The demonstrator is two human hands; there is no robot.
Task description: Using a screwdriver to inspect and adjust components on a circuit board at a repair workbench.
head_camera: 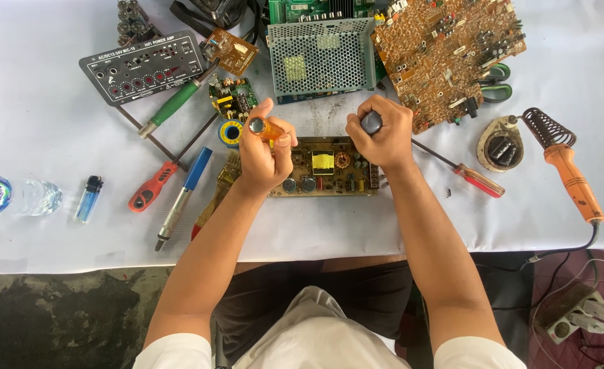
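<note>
I had both fists raised over the open power-supply circuit board with its yellow transformer and copper coil [326,167], which lay flat on the white paper-covered table [56,137], directly in front of me, between my forearms. I judged it sat there so both hands could reach it squarely.

My left hand [262,152] was curled tight around a tool with a translucent amber handle [266,128], fingers wrapped together and thumb pressed along it, the butt end facing the camera; its tip was hidden. My right hand [382,135] was likewise clamped in a fist on a dark grey rounded handle [371,122], shaft out of sight below.

Spare tools lay fanned to the left: a green-handled screwdriver [175,102] and an orange-handled one [150,188]. The orange soldering iron [567,171] rested well to the right, near its stand.
</note>
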